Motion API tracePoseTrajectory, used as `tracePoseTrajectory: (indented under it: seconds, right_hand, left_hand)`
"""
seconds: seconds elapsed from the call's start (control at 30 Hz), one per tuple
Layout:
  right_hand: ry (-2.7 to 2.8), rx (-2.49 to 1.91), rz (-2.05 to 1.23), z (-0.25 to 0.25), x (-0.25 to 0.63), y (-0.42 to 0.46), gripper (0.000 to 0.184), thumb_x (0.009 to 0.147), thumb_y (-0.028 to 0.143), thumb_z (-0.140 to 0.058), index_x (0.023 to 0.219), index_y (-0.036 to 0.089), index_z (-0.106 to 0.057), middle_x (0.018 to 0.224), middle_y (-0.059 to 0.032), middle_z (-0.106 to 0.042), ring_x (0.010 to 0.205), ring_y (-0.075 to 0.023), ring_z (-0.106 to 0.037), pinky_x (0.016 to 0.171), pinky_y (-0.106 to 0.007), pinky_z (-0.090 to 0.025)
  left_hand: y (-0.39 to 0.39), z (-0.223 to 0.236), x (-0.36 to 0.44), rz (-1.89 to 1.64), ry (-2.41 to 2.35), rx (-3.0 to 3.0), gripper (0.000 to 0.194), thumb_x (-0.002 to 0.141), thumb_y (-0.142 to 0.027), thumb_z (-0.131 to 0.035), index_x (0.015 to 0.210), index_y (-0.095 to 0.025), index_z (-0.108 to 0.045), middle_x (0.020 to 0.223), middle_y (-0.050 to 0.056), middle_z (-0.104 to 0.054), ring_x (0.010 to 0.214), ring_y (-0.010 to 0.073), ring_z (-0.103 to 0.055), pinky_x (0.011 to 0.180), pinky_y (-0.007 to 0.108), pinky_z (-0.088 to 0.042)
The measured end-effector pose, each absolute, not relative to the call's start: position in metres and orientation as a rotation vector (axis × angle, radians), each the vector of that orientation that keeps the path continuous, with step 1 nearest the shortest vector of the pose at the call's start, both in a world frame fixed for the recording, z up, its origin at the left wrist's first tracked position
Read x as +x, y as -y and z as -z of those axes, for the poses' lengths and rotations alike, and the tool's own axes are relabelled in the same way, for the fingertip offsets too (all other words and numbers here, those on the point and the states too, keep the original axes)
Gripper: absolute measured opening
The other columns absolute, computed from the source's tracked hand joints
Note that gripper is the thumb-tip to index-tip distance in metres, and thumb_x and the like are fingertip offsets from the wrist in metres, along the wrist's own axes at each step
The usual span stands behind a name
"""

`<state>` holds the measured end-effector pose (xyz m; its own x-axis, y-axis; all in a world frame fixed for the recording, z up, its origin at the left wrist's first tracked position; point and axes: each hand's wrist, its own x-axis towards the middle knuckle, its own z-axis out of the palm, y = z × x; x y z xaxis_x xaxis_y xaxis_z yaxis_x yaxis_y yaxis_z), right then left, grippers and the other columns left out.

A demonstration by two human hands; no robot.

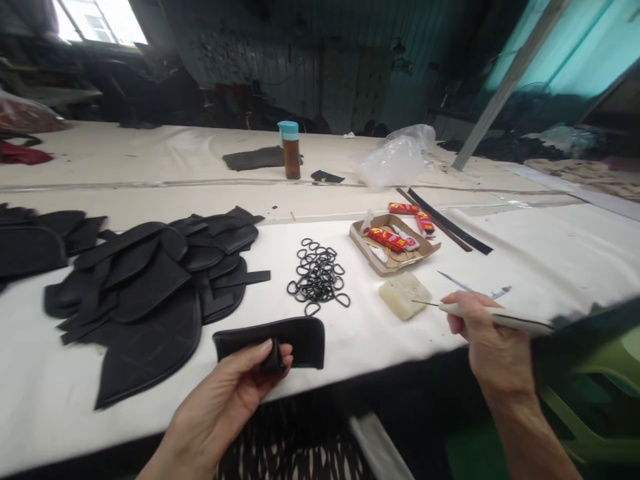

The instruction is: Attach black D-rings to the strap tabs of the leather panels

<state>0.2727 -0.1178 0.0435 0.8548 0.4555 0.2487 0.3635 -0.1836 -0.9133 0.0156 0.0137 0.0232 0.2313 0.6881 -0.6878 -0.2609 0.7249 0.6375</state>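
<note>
My left hand [235, 393] is closed on a black leather piece [300, 340], pinching its lower edge between thumb and fingers just above the near edge of the white table [440, 327]. My right hand [487, 340] is closed on a thin white-handled awl [495, 317] whose needle tip points left toward a pale wax block [404, 295]. A heap of black rings [319, 275] lies in the middle of the table. A pile of black leather cut pieces [150, 280] spreads out to the left.
An open cardboard tray [373, 259] holds red glue tubes [387, 238]. A pen-like tool [473, 287] lies by my right hand, two black strips [450, 230] behind it. A brown bottle with a teal cap [291, 150] and a clear plastic bag [397, 157] stand further back. A green chair [595, 373] is at right.
</note>
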Motion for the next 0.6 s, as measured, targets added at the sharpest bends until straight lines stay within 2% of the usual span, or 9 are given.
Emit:
tracePoseTrajectory:
  seconds: [0.2, 0.37, 0.6]
  right_hand:
    - [0.534, -1.468, -0.56, -0.048, 0.225, 0.12, 0.024, 0.076, 0.042, -0.058, 0.069, 0.021, -0.066, 0.048, 0.0008, -0.046, 0.047, -0.0113, -0.039, 0.04, -0.022, -0.027]
    - [0.465, -1.273, -0.965, -0.038, 0.181, 0.102, 0.027, 0.07, 0.046, -0.066, 0.074, 0.019, -0.068, 0.05, -0.0004, -0.05, 0.05, -0.0105, -0.044, 0.044, -0.02, -0.036]
    - [0.536, -1.227, -1.077, -0.024, 0.15, 0.085, 0.028, 0.075, 0.047, -0.063, 0.08, 0.019, -0.066, 0.057, 0.0006, -0.052, 0.057, -0.0104, -0.045, 0.047, -0.019, -0.034]
  left_hand:
    - [-0.009, -0.022, 0.011, -0.637, -1.048, 0.334, 0.019, 0.078, -0.001, -0.055, 0.065, -0.002, -0.068, 0.067, 0.015, -0.071, 0.061, 0.0179, -0.067, 0.061, 0.027, -0.057]
    - [-0.008, -0.019, 0.006, -0.602, -0.997, 0.314, 0.018, 0.078, -0.003, -0.056, 0.064, -0.004, -0.067, 0.068, 0.013, -0.071, 0.062, 0.018, -0.067, 0.064, 0.028, -0.055]
    - [-0.01, -0.015, 0.002, -0.561, -0.907, 0.333, 0.019, 0.081, -0.006, -0.054, 0.069, -0.003, -0.069, 0.069, 0.012, -0.071, 0.063, 0.0168, -0.067, 0.064, 0.027, -0.054]
